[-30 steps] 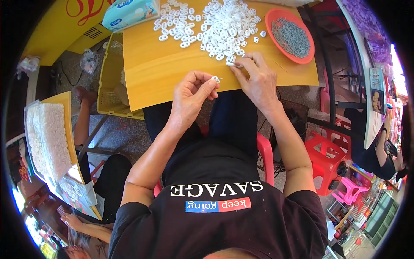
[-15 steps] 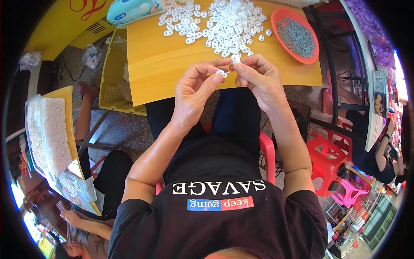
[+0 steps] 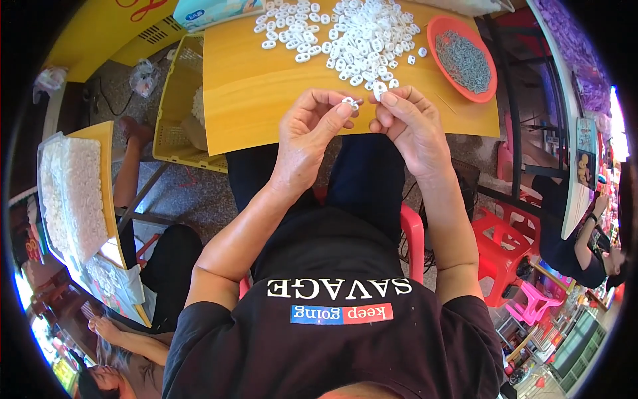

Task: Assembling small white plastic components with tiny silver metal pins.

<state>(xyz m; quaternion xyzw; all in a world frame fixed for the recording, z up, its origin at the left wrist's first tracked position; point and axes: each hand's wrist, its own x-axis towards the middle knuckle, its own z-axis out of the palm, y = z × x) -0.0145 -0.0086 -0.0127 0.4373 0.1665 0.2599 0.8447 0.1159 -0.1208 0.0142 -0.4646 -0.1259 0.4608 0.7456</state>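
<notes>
Both my hands are raised over the near edge of a yellow-brown table point(image 3: 266, 100). My left hand point(image 3: 302, 136) pinches a small white plastic piece point(image 3: 349, 103) between thumb and fingertips; its exact shape is partly covered. In my right hand point(image 3: 417, 130), thumb and forefinger grip a white oval two-hole piece point(image 3: 379, 89), held upright. A small gap separates the two pieces. Just beyond my fingers lies a heap of similar white two-hole pieces point(image 3: 372, 40), with a looser group point(image 3: 289, 30) to its left.
An orange-red bowl point(image 3: 475, 98) of thin grey metal pins point(image 3: 463, 60) stands at the table's right. A tissue pack point(image 3: 212, 12) lies at the far left. Below is a yellow crate point(image 3: 166, 133). Red stools point(image 3: 495, 253) stand right; other people sit on both sides.
My hands have moved slightly apart and a little to the right. The right-hand piece now stands clear of the left hand. The view has shifted slightly.
</notes>
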